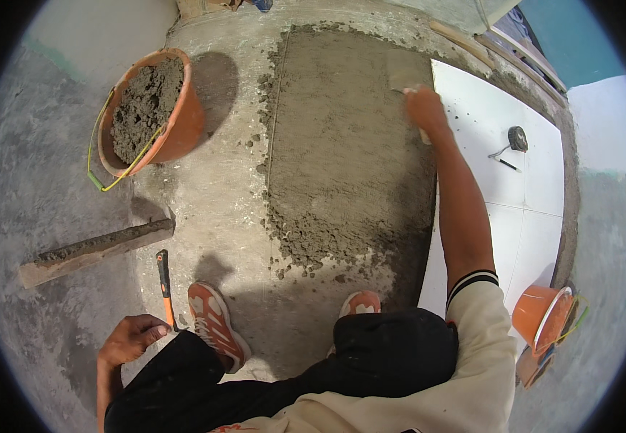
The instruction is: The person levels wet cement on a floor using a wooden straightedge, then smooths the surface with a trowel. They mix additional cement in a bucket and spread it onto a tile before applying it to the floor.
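Observation:
My right hand [426,110] is closed around the handle of a trowel [408,68], whose blurred blade lies over a bed of grey mortar [349,123]. The mortar is smooth across most of its area and crumbly at the near end. White tiles [490,169] border it on the right, close to my right forearm. My left hand [131,339] is by my left knee, its fingers curled together with nothing visible in them. Just beyond it lies a hammer [168,299] with a black and orange handle, its head partly hidden by my knee.
An orange bucket [190,119] of mortar stands at far left, with a mortar-crusted wooden board [103,252] nearer. On the tiles lie a tape measure [517,138] and a dark pencil-like stick [509,165]. A smaller orange bucket [533,312] is at right. Walls flank both sides.

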### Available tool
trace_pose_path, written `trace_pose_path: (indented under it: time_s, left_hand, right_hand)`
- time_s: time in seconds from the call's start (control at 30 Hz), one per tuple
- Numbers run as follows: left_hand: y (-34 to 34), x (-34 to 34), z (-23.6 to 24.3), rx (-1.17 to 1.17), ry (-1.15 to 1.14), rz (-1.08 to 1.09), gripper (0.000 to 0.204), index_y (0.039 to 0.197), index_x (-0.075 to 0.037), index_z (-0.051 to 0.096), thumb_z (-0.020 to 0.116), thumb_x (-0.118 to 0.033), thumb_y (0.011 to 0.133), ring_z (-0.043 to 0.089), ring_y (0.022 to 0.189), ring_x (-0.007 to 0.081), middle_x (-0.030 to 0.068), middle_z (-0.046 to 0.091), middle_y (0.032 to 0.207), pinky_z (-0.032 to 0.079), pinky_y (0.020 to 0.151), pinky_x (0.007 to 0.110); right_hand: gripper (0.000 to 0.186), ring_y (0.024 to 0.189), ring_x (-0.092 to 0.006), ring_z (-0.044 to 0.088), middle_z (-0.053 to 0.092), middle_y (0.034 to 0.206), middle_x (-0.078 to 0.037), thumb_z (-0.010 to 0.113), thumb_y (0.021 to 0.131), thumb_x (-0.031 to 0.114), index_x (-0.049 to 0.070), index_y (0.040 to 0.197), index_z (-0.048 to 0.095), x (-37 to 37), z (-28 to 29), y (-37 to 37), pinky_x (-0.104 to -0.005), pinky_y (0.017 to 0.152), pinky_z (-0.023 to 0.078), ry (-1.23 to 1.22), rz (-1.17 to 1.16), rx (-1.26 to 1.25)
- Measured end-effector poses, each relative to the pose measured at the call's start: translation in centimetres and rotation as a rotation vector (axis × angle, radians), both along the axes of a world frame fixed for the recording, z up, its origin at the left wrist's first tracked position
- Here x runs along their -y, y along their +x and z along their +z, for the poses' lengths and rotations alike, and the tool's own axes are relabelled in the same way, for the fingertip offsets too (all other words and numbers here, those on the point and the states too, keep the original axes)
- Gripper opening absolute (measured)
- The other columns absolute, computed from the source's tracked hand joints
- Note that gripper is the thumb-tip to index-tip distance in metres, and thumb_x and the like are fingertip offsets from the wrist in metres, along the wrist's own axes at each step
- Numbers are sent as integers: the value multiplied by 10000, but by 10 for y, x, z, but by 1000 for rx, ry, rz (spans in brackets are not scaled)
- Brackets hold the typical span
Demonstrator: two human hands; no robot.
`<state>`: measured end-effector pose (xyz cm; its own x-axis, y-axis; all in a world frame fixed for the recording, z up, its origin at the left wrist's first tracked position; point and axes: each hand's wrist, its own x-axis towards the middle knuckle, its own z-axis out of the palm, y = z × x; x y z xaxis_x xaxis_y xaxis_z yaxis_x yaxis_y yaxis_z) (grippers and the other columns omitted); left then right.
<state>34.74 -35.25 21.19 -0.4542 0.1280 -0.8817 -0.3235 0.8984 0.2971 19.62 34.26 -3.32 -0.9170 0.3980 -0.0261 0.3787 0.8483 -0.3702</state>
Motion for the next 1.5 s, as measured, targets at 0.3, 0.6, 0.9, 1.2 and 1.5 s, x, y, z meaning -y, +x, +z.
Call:
trace_pose_path:
  time_s: [0.3, 0.6, 0.9, 1.2, 1.5]
  left_hand:
    - [-6, -18, 2, -17, 11, -48, 474, 1145, 9, 783, 709, -444, 1027, 724, 1038, 253, 143, 785, 1044, 549, 922, 400]
    - [-3, -18, 3, -14, -16, -64, 453, 1126, 11, 783, 702, -425, 1037, 725, 1056, 250, 140, 785, 1042, 538, 991, 408]
    - [-5, -16, 6, -22, 72, -27, 475, 1096, 30, 778, 682, -433, 1049, 723, 1036, 228, 132, 784, 1020, 548, 971, 387]
    - [-25, -31, -4, -29, 67, -76, 408, 1097, 44, 766, 717, -357, 1041, 705, 959, 179, 110, 778, 977, 552, 882, 346]
    - [-26, -42, -10, 22, 51, -17, 454, 1117, 41, 771, 727, -403, 1028, 702, 971, 186, 131, 778, 982, 544, 894, 362]
  right_hand:
    - [429, 652, -273, 709, 708, 748, -150, 569, 1075, 377, -39, 1106, 670, -33, 20, 38, -442, 690, 559, -451, -303, 73]
    - [518, 624, -185, 655, 667, 761, -91, 582, 1064, 456, -7, 1272, 681, 17, 36, 64, -391, 648, 540, -488, -114, 58]
    - [515, 625, -223, 674, 713, 805, -183, 613, 1052, 399, -14, 1357, 645, -14, 64, 202, -401, 620, 554, -358, -439, 27]
    - [450, 601, -216, 666, 699, 779, -164, 630, 1052, 338, -54, 1271, 664, -20, 74, 298, -388, 605, 551, -376, -349, 205]
    - [505, 588, -231, 677, 685, 699, -119, 638, 1024, 503, 12, 908, 659, -155, 37, 64, -412, 597, 554, -258, -167, 131]
